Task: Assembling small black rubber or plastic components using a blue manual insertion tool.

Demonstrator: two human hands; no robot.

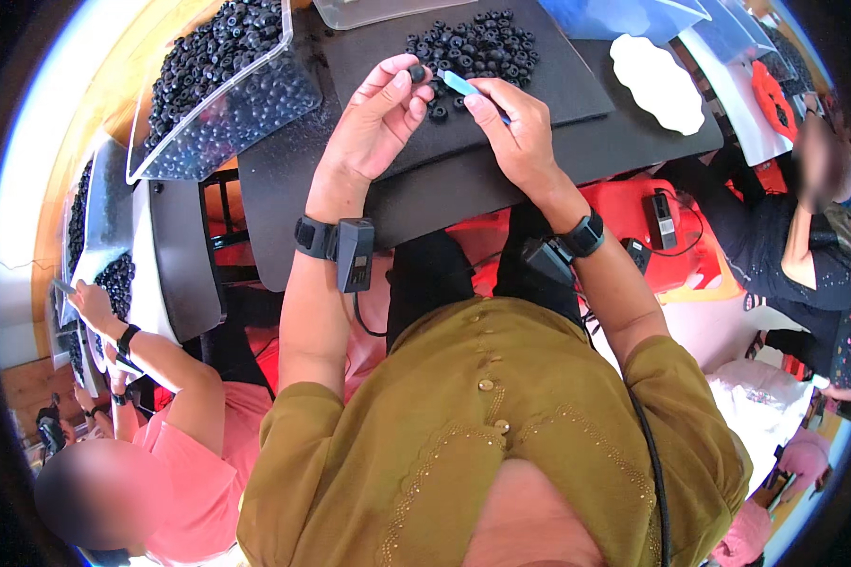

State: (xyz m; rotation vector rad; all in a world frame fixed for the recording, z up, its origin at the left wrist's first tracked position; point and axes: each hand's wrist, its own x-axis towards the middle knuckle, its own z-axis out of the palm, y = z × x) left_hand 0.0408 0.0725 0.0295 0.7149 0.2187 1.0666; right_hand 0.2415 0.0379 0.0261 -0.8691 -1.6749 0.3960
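The near edge of the desk (pixel 425 203) is crossed by both wrists, and a bare strip is left between that edge and the black board (pixel 567 90). Room to the left is bounded by the wall of a clear bin (pixel 217 104); to the right, a bare part of the board is left, with a white scalloped piece (pixel 657 85) lying beyond it near the desk's right end.

One dark round piece (pixel 416 73) is pinched between thumb and forefinger of the left hand (pixel 388 106), above the board, its other fingers loosely curled. One light-blue tool (pixel 459 83) is gripped between thumb and fingers of the right hand (pixel 503 115), its tip pointed at that piece and near it; whether they touch cannot be told.

One heap (pixel 477 47) of similar pieces, dozens, too crowded to be counted, is spread on the board behind the hands. One bin, one board and one white piece are counted here.
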